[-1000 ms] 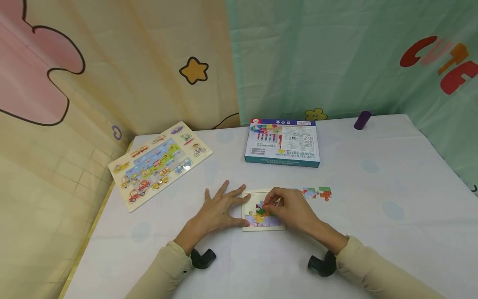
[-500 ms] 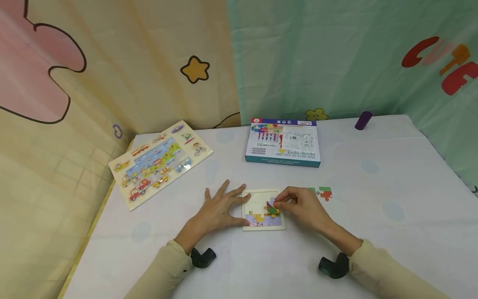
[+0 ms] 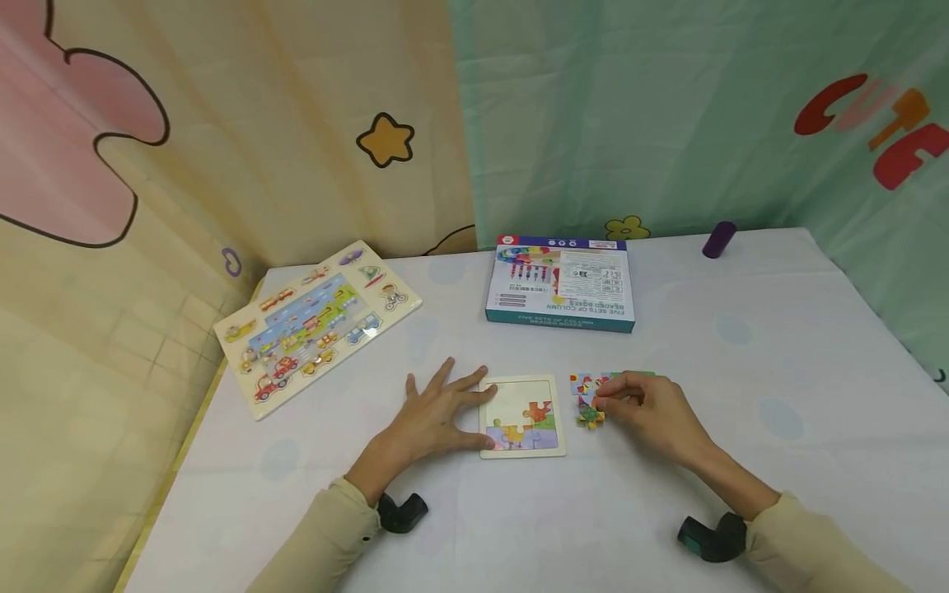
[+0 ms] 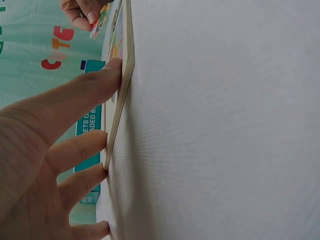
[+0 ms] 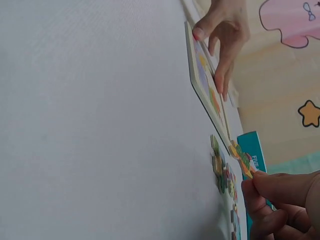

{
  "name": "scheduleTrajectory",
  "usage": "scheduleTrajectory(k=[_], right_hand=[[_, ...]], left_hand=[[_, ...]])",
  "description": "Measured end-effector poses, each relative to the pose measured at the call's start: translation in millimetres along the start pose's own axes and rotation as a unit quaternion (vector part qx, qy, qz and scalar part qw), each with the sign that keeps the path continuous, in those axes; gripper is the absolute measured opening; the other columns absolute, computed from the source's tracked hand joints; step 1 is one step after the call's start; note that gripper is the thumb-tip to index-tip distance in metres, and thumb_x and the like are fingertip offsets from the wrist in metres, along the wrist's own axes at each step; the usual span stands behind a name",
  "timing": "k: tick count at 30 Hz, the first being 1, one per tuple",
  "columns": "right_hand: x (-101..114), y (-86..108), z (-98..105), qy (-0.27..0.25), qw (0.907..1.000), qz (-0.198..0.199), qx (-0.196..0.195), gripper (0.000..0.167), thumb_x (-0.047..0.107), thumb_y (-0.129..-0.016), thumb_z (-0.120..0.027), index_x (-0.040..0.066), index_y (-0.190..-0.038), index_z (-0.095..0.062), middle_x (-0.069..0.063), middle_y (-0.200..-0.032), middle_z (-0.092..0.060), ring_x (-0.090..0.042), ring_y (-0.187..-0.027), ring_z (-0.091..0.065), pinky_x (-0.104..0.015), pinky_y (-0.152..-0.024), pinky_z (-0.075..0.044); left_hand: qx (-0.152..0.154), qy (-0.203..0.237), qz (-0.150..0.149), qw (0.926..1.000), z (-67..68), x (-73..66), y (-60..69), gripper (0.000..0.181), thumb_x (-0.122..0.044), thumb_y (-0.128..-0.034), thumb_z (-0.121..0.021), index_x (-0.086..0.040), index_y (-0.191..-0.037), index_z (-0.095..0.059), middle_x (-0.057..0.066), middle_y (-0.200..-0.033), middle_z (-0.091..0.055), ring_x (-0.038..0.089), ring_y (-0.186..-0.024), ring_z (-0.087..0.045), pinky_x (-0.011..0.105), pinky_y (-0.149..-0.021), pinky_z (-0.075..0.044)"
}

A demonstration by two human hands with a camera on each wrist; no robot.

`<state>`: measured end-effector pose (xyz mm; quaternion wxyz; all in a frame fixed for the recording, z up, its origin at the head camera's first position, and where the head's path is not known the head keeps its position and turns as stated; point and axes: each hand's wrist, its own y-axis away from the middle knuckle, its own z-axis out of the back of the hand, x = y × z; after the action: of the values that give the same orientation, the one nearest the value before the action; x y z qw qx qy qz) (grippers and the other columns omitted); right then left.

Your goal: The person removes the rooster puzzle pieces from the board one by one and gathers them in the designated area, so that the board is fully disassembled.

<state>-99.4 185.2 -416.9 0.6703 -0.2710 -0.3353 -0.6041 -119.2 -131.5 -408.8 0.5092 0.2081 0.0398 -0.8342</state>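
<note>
The small square puzzle board [image 3: 520, 454] lies flat, with joined pieces [image 3: 519, 436] along its near edge and up its right side. My left hand [image 3: 433, 416] is spread, thumb and fingertips resting on the board's left border; the left wrist view shows the thumb [image 4: 105, 80] on the frame. Just right of the board, my right hand [image 3: 656, 416] pinches a green and yellow puzzle piece [image 3: 589, 414] between thumb and index finger. In the right wrist view that piece [image 5: 241, 157] is held up near loose pieces [image 5: 220, 167] on the cloth.
Loose pieces [image 3: 582, 384] lie beyond and partly under the right hand. A boxed bead set [image 3: 561, 284] is behind the board. A larger vehicle puzzle [image 3: 319, 325] lies back left, and a purple cylinder [image 3: 719, 240] stands at the table's far right edge.
My right hand has moved right, off the board, carrying the green and yellow piece. An orange-red piece now shows in the board's right side. The left hand has not moved.
</note>
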Motion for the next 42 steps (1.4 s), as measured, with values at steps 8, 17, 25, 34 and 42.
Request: scheduleTrajectory(k=[8,17,25,34,42], right_hand=[[-15,6.6,14,0.017,0.9998,-0.009,-0.009,0.021,0.028,-0.089,-0.075,0.01,-0.1,-0.075,0.001,-0.089,-0.069,-0.015,-0.072,-0.055,-0.023,-0.058,-0.042],[-27,10.2,20,0.023,0.9994,-0.023,-0.013,0.014,0.022,-0.088,-0.075,0.011,-0.098,-0.074,0.0,-0.094,-0.071,-0.015,-0.075,-0.061,-0.022,-0.063,-0.045],[-23,9.3,19,0.05,0.9984,-0.014,-0.023,0.01,0.018,-0.086,-0.076,0.012,-0.094,-0.075,0.0,-0.093,-0.071,-0.016,-0.074,-0.058,-0.023,-0.061,-0.043],[-20,9.9,17,0.066,0.9973,-0.009,-0.032,0.011,0.016,-0.084,-0.078,0.01,-0.092,-0.076,0.002,-0.084,-0.07,-0.014,-0.068,-0.053,-0.023,-0.056,-0.039],[-22,8.9,17,0.078,0.9961,0.001,-0.041,0.007,0.014,-0.082,-0.079,0.012,-0.089,-0.077,0.002,-0.084,-0.07,-0.015,-0.069,-0.051,-0.024,-0.056,-0.037]], left_hand=[[0.002,-0.003,0.007,1.0,-0.6,0.8,-0.3,0.078,-0.053,-0.0705,-0.083,-0.027,-0.139,-0.057,-0.007,-0.156,-0.036,0.037,-0.149,-0.012,0.081,-0.102,-0.003],[0.003,-0.003,0.008,1.0,-0.9,1.9,-0.5,0.079,-0.054,-0.0707,-0.083,-0.027,-0.14,-0.056,-0.007,-0.156,-0.035,0.036,-0.149,-0.011,0.081,-0.101,-0.003],[0.003,-0.002,0.009,1.0,-2.0,1.9,-0.2,0.079,-0.053,-0.0706,-0.083,-0.027,-0.14,-0.056,-0.008,-0.156,-0.035,0.036,-0.149,-0.011,0.08,-0.102,-0.002],[0.003,0.007,0.008,0.9999,-1.9,0.9,0.3,0.078,-0.053,-0.0706,-0.083,-0.027,-0.14,-0.057,-0.008,-0.156,-0.035,0.035,-0.149,-0.01,0.08,-0.102,-0.001],[0.001,0.009,0.007,0.9999,-2.5,1.1,-0.4,0.079,-0.052,-0.0699,-0.084,-0.026,-0.14,-0.056,-0.007,-0.156,-0.035,0.035,-0.15,-0.01,0.08,-0.102,0.0]])
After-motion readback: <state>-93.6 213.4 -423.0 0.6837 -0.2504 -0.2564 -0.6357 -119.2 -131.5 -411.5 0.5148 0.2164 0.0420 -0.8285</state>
